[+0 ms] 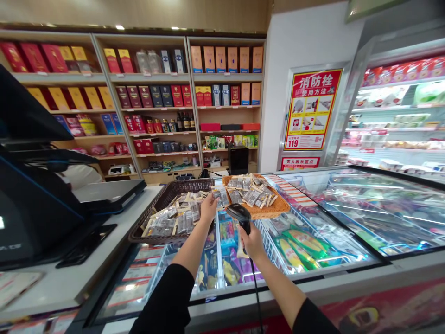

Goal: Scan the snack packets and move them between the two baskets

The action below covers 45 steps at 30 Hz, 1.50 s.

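My right hand (253, 242) is wrapped round the handle of a black barcode scanner (238, 212), and its cable hangs down in front of the freezer. With fingers pinched, my left hand (209, 206) holds a small clear packet (221, 196) at the right edge of the dark brown wicker basket (139, 227). Many similar packets (187, 221) with pale wooden-looking strips lie in that basket. To the right, an orange-brown wicker basket (280, 208) carries more such packets (252, 188). The scanner's head is just in front of this second basket.
Both baskets rest on the glass top of a chest freezer (333, 253) with bagged goods inside. A counter (114, 246) with a black checkout machine (34, 199) and a flat scale (114, 190) stands at left. Shelves of boxes (167, 96) line the back; a lit refrigerator (392, 106) is right.
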Motion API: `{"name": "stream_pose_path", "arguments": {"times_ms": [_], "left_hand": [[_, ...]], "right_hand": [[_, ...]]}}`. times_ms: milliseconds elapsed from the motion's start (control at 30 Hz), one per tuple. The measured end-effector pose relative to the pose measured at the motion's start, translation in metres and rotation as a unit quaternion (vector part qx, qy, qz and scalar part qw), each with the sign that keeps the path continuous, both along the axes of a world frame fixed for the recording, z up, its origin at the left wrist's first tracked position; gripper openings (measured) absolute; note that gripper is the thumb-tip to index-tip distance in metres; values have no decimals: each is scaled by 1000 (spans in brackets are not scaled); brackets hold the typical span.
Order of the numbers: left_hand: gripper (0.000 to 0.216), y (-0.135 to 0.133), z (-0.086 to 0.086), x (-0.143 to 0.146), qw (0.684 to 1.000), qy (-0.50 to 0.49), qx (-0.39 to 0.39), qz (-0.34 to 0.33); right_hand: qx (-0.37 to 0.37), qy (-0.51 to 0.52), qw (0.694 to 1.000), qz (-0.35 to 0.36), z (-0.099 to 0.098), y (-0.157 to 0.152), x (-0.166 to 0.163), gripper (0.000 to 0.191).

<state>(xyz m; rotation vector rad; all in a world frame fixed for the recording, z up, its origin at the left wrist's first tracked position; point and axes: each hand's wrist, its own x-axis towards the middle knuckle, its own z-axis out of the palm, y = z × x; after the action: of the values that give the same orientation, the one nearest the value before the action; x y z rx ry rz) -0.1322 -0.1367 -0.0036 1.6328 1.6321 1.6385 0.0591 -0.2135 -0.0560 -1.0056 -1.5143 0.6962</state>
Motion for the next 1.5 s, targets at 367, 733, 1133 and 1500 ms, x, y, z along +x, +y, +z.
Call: {"name": "stream_pose_path", "arguments": {"times_ms": [367,733,1133,1500], "left_hand": [[42,-9,8,5,999,35,-12,19],[45,-66,48,-41,936,215,-46,275],[29,-34,59,6,942,294,22,161],[22,108,-4,111,972,161,-164,-50]], "right_hand": [[-61,124,989,55,-8,4,-1,31],[-121,253,957,70,-18,14,7,42],[-101,247,963,-33,0,41,47,39],[-94,290,947,-99,-18,62,70,40]]}}
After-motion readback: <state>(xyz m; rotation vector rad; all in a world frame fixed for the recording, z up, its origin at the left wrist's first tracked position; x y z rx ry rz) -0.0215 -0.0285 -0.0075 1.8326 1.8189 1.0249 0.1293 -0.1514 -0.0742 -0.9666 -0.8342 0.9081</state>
